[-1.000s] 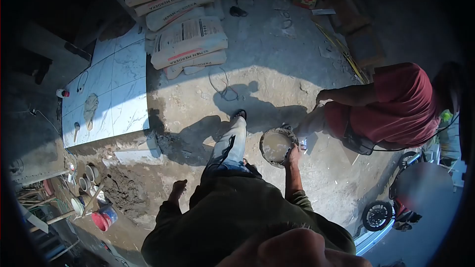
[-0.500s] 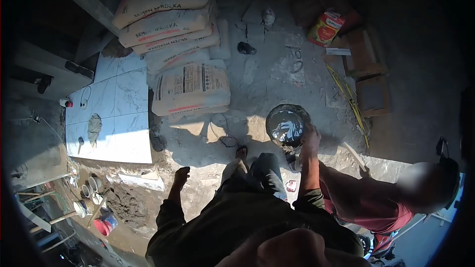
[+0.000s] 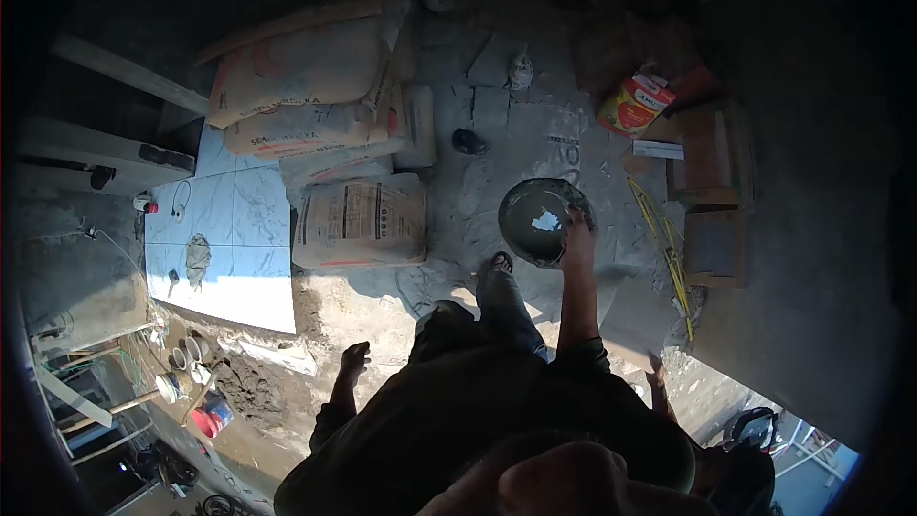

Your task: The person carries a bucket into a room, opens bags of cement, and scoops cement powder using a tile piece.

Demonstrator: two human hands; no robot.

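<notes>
To the right of the stacked sacks [image 3: 361, 220], the bucket [image 3: 508, 210] could perhaps tip and spill its grey liquid [image 3: 527, 225], because only the right hand [image 3: 577, 234] gripped it, at one side, while the grip of the left hand [image 3: 355, 358], well apart, I could not tell.

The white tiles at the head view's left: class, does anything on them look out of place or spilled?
Yes: a rough grey patch lies on the white tiles where shade meets sunlight, odd against their pale, smooth surface. Whether it is cloth or spilled mortar, I cannot tell.
</notes>
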